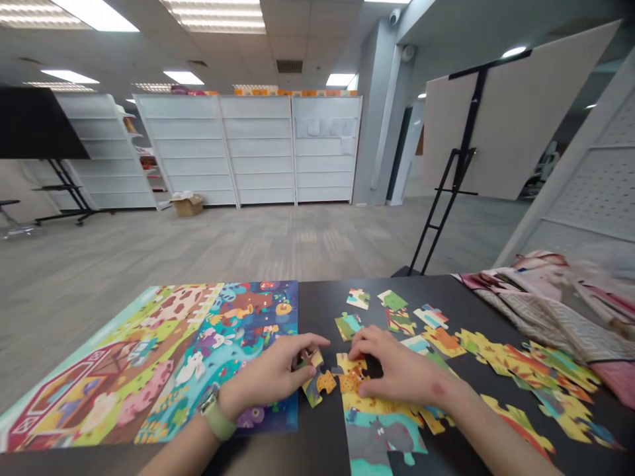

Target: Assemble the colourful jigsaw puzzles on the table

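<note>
My left hand (282, 363), with a watch on its wrist, is closed around a small puzzle piece (316, 359), partly hidden by the fingers. Just below it, loose puzzle pieces (326, 382) with orange spotted shapes lie on the black table. My right hand (391, 363) rests with curved, parted fingers on the upper part of a partly joined puzzle (364, 423). Its thumb and fingertips touch the pieces near a spotted animal. A grey hippo in turquoise water shows lower down. The right hand covers some of the joined pieces.
A colourful farm and forest picture sheet (173, 363) covers the table's left. Several loose pieces (358, 298) lie at the back, with joined yellow clusters (510, 357) on the right. A patterned cloth (536, 317) lies on the right edge. An easel (446, 192) stands beyond.
</note>
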A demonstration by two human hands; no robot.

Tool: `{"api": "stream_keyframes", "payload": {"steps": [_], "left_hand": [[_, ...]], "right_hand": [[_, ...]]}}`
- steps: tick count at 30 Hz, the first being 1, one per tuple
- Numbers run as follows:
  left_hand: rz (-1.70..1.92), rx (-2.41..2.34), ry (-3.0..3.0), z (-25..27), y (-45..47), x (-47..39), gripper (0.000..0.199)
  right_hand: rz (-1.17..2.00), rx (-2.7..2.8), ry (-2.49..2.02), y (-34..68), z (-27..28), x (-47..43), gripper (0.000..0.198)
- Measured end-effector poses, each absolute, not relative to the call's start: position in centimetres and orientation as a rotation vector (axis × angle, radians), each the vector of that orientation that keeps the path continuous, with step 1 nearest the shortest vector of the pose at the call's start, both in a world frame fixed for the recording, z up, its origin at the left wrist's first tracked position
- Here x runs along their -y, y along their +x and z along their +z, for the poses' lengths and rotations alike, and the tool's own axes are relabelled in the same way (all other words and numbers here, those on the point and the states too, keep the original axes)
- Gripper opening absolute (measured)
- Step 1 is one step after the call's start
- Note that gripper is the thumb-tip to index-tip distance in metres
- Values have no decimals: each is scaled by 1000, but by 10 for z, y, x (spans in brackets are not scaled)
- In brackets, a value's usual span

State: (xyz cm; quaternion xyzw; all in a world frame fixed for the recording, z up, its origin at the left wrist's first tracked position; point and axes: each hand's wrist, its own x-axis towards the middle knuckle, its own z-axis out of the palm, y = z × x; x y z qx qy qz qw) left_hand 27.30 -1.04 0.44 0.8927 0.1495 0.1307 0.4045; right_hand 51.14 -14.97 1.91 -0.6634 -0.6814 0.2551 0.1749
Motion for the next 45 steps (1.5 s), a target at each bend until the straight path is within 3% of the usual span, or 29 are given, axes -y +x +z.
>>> {"api": "stream_keyframes", "payload": {"steps": [11, 27, 39, 45], "left_hand": [[466, -248, 2441, -4, 284, 16, 16], [225, -291, 2628, 7, 278, 21, 16], [264, -401, 2602, 8, 279, 29, 18], [264, -388, 2582, 4, 280, 29, 11]], "right_hand": [[741, 1953, -1851, 503, 23, 149, 40], [661, 1979, -1775, 503, 11, 147, 45], [655, 1954, -1731, 503, 6, 145, 48], [584, 1995, -1703, 500, 1, 142, 40]]}}
